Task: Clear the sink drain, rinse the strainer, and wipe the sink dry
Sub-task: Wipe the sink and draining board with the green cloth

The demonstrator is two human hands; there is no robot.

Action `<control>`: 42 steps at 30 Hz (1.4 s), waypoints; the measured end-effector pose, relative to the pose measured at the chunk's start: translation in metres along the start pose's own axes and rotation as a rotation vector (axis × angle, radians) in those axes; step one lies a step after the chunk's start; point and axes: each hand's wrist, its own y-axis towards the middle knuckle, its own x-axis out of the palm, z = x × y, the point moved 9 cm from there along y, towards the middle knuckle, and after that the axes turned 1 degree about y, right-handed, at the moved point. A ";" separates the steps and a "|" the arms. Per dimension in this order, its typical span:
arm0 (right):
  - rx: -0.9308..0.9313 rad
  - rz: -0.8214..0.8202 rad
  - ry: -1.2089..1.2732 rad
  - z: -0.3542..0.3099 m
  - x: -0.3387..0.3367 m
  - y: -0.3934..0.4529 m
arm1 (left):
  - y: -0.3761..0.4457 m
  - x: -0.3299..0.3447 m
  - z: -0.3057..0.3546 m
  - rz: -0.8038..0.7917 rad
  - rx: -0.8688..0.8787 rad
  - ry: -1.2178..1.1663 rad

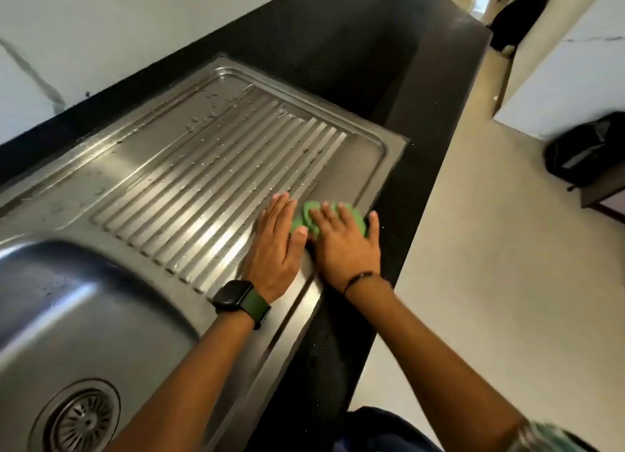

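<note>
So it's the wipe-dry step: right hand [345, 245] presses the green cloth [309, 216] flat-fingered, left hand [275, 242] flat beside it. Droplets on the drainboard [203, 167] probably go next.

Basin [67, 316] left of drainboard [209, 167], strainer [83, 417] in basin, cloth [314, 214] on drainboard's right end, countertop [422, 167] around.
</note>
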 end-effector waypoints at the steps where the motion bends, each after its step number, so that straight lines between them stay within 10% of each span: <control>1: 0.055 -0.003 0.008 0.014 -0.001 0.020 | 0.000 0.000 -0.002 0.001 -0.015 -0.018; 8: 0.240 -0.108 0.074 0.083 -0.029 0.130 | 0.003 0.007 0.003 -0.082 -0.039 0.081; 19: -0.081 -0.066 0.070 -0.024 0.008 -0.030 | 0.027 0.012 0.020 -0.033 0.050 -0.048; 34: -0.003 -0.103 0.105 0.132 -0.044 0.157 | 0.038 0.032 0.009 -0.135 -0.016 0.214; 42: -0.089 -0.098 0.345 0.124 -0.047 0.062 | 0.038 0.032 0.014 -0.139 -0.026 0.139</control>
